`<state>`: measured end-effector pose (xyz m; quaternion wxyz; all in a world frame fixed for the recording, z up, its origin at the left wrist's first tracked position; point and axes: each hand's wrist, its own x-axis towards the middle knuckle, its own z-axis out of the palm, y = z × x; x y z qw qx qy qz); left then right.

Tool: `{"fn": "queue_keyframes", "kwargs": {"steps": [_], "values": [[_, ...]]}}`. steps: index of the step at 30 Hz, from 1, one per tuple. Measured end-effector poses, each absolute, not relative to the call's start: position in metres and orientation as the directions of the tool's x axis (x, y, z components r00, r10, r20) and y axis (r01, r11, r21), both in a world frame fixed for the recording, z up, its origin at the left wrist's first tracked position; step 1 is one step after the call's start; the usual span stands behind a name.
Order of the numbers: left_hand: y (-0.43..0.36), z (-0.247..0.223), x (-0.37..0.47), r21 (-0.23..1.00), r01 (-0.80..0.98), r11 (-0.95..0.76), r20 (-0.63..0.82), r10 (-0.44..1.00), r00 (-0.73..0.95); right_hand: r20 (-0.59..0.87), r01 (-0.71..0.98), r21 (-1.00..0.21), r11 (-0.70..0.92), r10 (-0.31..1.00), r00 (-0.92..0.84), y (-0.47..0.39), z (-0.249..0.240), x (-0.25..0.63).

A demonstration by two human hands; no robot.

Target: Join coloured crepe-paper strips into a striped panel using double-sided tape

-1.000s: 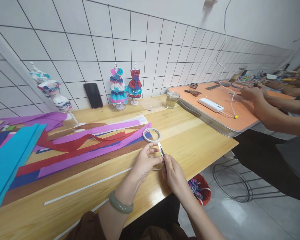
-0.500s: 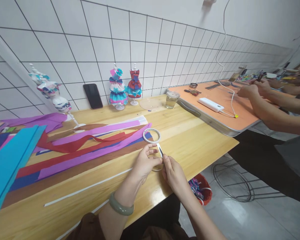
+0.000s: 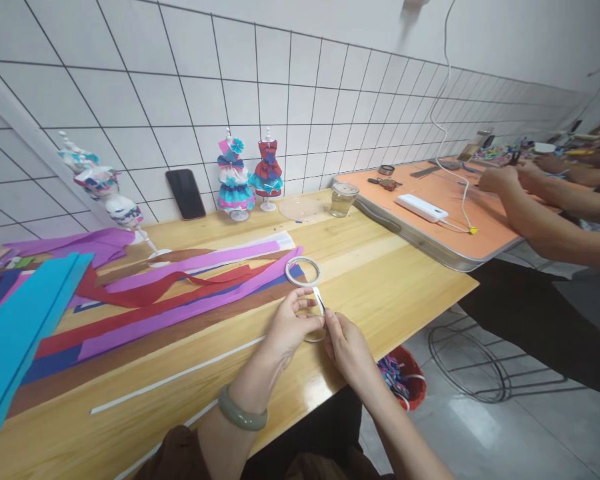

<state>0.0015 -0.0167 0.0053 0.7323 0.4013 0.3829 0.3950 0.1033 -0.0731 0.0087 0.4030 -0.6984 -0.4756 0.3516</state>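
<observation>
Both hands meet above the front part of the wooden table (image 3: pixel 400 267). My left hand (image 3: pixel 291 327), a green bangle on its wrist, is closed, with thumb and fingers at a short white strip (image 3: pixel 318 299) that stands up between the hands. My right hand (image 3: pixel 347 340) is closed just right of it, on a thin dark thing at the strip that I cannot make out. Beneath the fingers shows part of a tape roll (image 3: pixel 316 335). A second tape roll (image 3: pixel 303 283) lies flat just beyond the left fingertips. A long narrow white strip (image 3: pixel 180 376) runs along the table toward my left forearm.
Purple, red, blue and brown fabric strips (image 3: pixel 145 313) cover the left side, beside turquoise fabric (image 3: pixel 35 333). Small dressed mannequins (image 3: pixel 236 183), a phone (image 3: pixel 185 193) and a glass jar (image 3: pixel 343 200) stand at the back. A co-worker's arms (image 3: pixel 540 213) reach over an orange table (image 3: pixel 445 240); a red bin (image 3: pixel 414 380) stands below.
My hands stay almost in place, and the white strip between them is tilted much as before. The co-worker's hands have shifted slightly.
</observation>
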Motion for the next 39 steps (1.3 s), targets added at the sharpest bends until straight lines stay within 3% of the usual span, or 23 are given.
{"fn": "queue_keyframes", "kwargs": {"steps": [7, 22, 25, 27, 29, 32, 35, 39], "values": [[-0.014, 0.007, 0.000, 0.893, -0.268, 0.361, -0.230, 0.880, 0.416, -0.111, 0.360, -0.908, -0.215, 0.951, 0.288, -0.074, 0.009, 0.106], [-0.008, 0.017, -0.008, 0.835, -0.349, 0.425, -0.232, 0.848, 0.477, -0.373, 0.271, -0.884, -0.381, 0.924, 0.083, -0.092, 0.046, 0.124], [-0.007, 0.016, -0.008, 0.822, -0.376, 0.428, -0.222, 0.848, 0.481, -0.361, 0.305, -0.884, -0.355, 0.932, 0.038, -0.094, 0.052, 0.136], [-0.007, 0.016, -0.009, 0.808, -0.386, 0.446, -0.229, 0.840, 0.492, -0.277, 0.425, -0.854, -0.300, 0.954, 0.115, -0.090, 0.052, 0.149], [-0.007, 0.017, -0.009, 0.799, -0.386, 0.462, -0.236, 0.830, 0.505, -0.113, 0.638, -0.728, -0.248, 0.963, 0.246, -0.081, 0.046, 0.165], [-0.008, 0.019, -0.011, 0.795, -0.387, 0.468, -0.232, 0.822, 0.520, 0.076, 0.868, -0.389, -0.310, 0.928, 0.365, -0.066, 0.030, 0.188], [-0.008, 0.019, -0.012, 0.786, -0.393, 0.478, -0.226, 0.813, 0.537, 0.164, 0.927, -0.163, -0.338, 0.917, 0.363, -0.056, 0.013, 0.202], [-0.007, 0.018, -0.013, 0.782, -0.395, 0.482, -0.225, 0.809, 0.544, 0.345, 0.970, -0.003, -0.243, 0.910, 0.229, -0.040, 0.010, 0.199]]}}
